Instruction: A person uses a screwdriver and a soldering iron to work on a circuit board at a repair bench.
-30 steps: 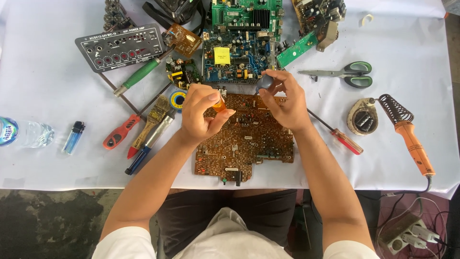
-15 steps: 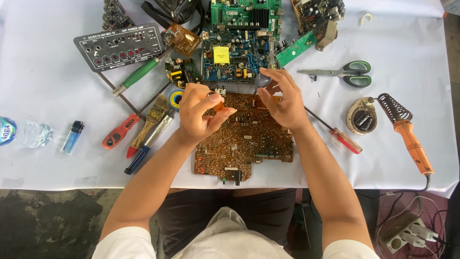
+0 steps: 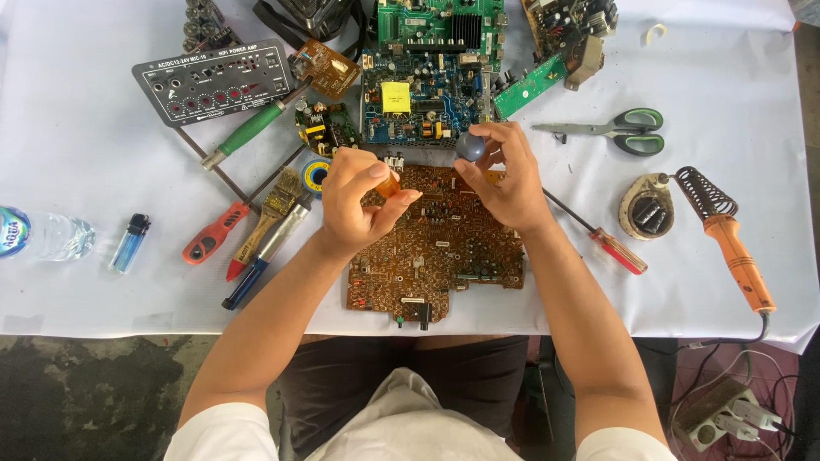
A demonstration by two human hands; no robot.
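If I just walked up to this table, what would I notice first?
Probably the two hands in the middle: the left hand pinches a small amber bottle and the right hand holds a round grey cap, both above a big brown circuit board. Next, the bright orange soldering iron on the far right, and the green-handled scissors above it.

Your left hand [image 3: 357, 201] is curling inward, thumb and forefinger pinching together, wrist bent slightly. Your right hand [image 3: 504, 175] is lifting its fingertips [image 3: 489, 137] upward in a closed pinch. Both bare forearms are angling inward from your sides, hands close together.
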